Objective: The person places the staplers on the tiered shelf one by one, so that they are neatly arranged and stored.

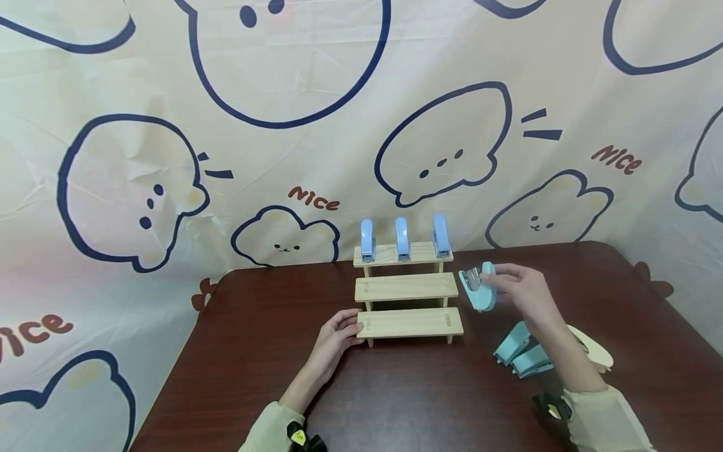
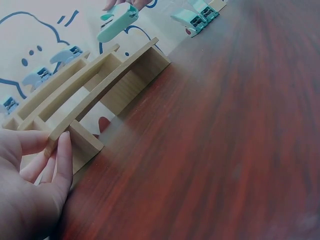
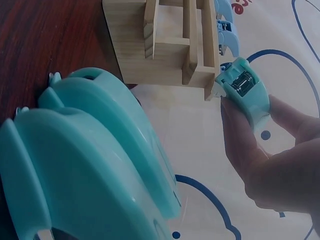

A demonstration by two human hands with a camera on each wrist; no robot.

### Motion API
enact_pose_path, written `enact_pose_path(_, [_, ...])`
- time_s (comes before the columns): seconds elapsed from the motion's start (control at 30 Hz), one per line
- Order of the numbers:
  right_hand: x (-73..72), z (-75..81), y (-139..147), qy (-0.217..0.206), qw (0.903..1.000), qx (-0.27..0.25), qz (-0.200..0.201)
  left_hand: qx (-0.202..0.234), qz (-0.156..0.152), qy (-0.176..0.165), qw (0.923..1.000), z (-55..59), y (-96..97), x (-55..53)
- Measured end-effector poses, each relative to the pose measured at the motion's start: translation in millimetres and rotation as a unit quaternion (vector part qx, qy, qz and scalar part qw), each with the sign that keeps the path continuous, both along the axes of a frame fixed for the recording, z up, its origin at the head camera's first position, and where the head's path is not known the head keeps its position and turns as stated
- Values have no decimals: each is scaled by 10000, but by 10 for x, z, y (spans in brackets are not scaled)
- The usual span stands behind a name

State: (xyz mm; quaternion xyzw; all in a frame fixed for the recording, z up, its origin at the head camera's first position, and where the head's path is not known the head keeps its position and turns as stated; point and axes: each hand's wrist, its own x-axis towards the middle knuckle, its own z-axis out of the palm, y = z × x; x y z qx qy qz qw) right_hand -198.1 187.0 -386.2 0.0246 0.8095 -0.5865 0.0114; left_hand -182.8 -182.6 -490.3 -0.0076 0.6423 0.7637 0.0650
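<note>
My left hand (image 1: pixel 334 342) pinches the left end of the bottom step of a three-tier wooden stand (image 1: pixel 410 323), thumb on one side and fingers beneath in the left wrist view. My right hand (image 1: pixel 522 290) holds a turquoise stapler (image 1: pixel 484 290) by its body, raised beside the right end of the middle tier. In the right wrist view the metal part of this stapler (image 3: pixel 243 84) faces the camera. Across the top tier stand three blue staplers (image 1: pixel 402 238) in a row, upright and spaced apart. Bare wood shows on the middle tier (image 1: pixel 407 287).
Two more turquoise staplers (image 1: pixel 522 351) lie side by side on the dark wooden table (image 1: pixel 429 389), under the right forearm. Behind them is a cream-coloured rounded object (image 1: pixel 595 350), partly hidden by the arm. A printed cloth (image 1: pixel 305 163) hangs behind the table.
</note>
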Motion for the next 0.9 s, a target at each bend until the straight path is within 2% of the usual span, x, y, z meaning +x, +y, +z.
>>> enact_pose_path(0.27, [-7, -18, -82, -163, 9999, 14, -22, -2, 4, -31, 10000, 7, 1, -6])
enact_pose_path(0.9, [-27, -104, -185, -183, 9998, -103, 4, 29, 20, -4, 10000, 11, 0, 12])
